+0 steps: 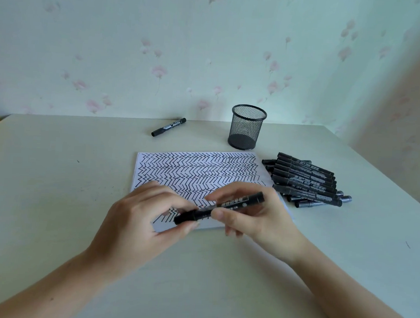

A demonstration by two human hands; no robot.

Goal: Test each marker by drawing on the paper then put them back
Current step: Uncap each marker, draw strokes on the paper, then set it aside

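Observation:
Both hands hold one black marker [225,205] just above the near edge of the paper [195,172], a white sheet covered in black zigzag lines. My right hand [254,215] pinches the marker's barrel between thumb and fingers. My left hand [144,218] pinches its capped end at the lower left. A pile of several black markers [306,180] lies to the right of the paper. A black mesh pen holder [247,128] stands upright behind the paper, and no markers show in it.
A single capped black marker [169,127] lies apart near the back of the pale table [55,174], left of the pen holder. The flowered wall runs right behind the table's far edge. The table's right edge slants close past the pile.

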